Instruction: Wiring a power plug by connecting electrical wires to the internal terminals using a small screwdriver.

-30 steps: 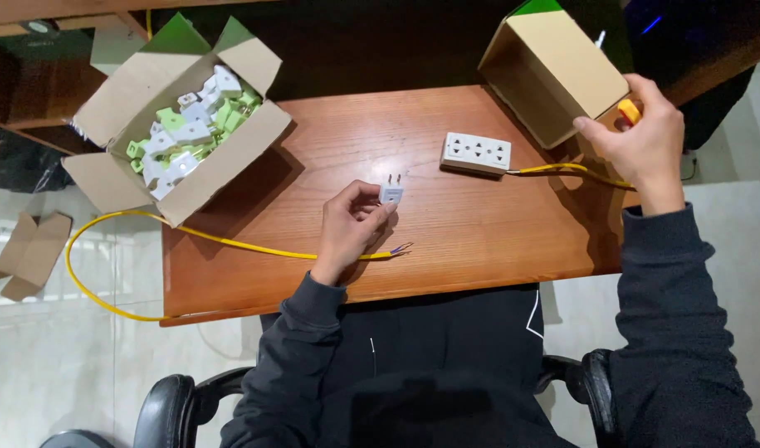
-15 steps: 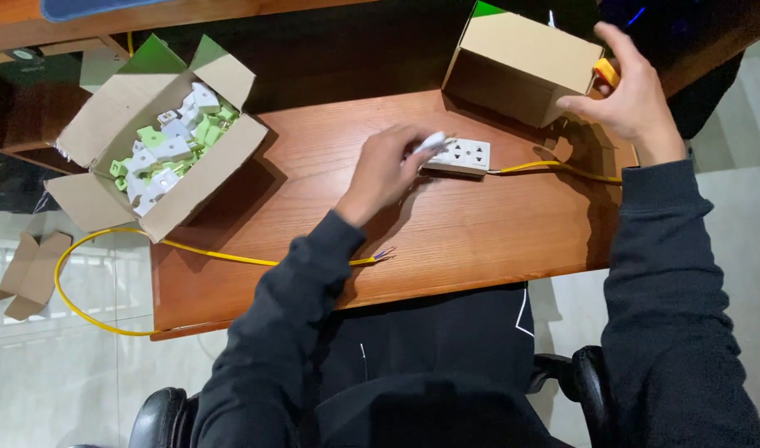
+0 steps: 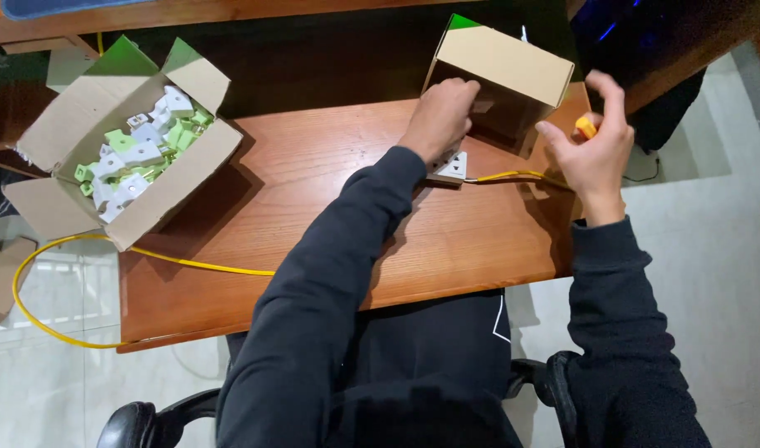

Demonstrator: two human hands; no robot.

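Left hand (image 3: 439, 116) reaches to the mouth of the small cardboard box (image 3: 504, 70), fingers curled at its opening; whether they clench anything, cannot tell, since the fingertips are hidden by the box edge.

White socket block (image 3: 451, 168) lies flat on the tabletop (image 3: 330, 207), just under the wrist of that hand and touching or nearly touching it. Only one end shows, so its long axis cannot be read surely; it seems to run left to right across the tabletop.

Yellow cable (image 3: 513, 175) leaves the block's right end and runs toward the right hand (image 3: 597, 153), so the block's cable end points at that hand.

Right hand pinches a small orange piece (image 3: 586, 127) between thumb and forefinger, other fingers spread loose, just beside the box's right wall.

Left hand is the nearer to the socket block; right hand sits a little apart from it.

Well to the left of both hands: large open carton (image 3: 106, 99) of white and green plugs (image 3: 139, 153), a long yellow wire (image 3: 189, 263) trailing under it and off the tabletop edge
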